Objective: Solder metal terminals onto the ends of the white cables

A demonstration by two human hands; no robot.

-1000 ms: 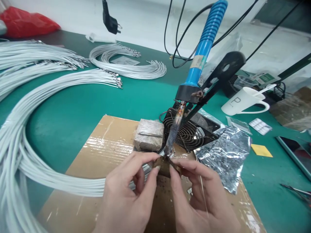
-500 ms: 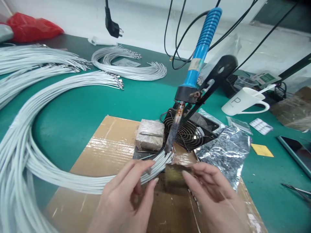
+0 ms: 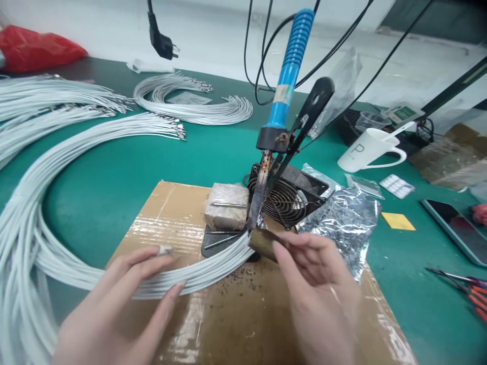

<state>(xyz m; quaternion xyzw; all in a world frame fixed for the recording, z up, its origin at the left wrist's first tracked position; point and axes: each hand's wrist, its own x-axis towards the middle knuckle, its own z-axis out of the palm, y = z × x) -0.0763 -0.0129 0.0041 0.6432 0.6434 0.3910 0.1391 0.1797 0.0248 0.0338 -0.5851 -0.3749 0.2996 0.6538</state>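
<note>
The left hand lies low over the bundle of white wires, fingers spread and loosely curled along the strands, thumb under them on the near side — resting on the bundle rather than clamped round it. That bundle sweeps in a wide loop from the left edge of the table across a taped cardboard sheet, and its stripped ends meet the tip of the soldering iron, which hangs tilted in a black stand with its blue handle pointing up toward the far edge. The right hand is slightly blurred; its fingers pinch a small brownish block right at the iron's tip, touching the wire ends. Just behind the tip sits a pale stone-like block with a metal pin lying on it, and beside that a black fan. A crinkled silver bag lies to the right of the cardboard — farther right stands a white mug. More coils of white wire lie toward the far left corner.
</note>
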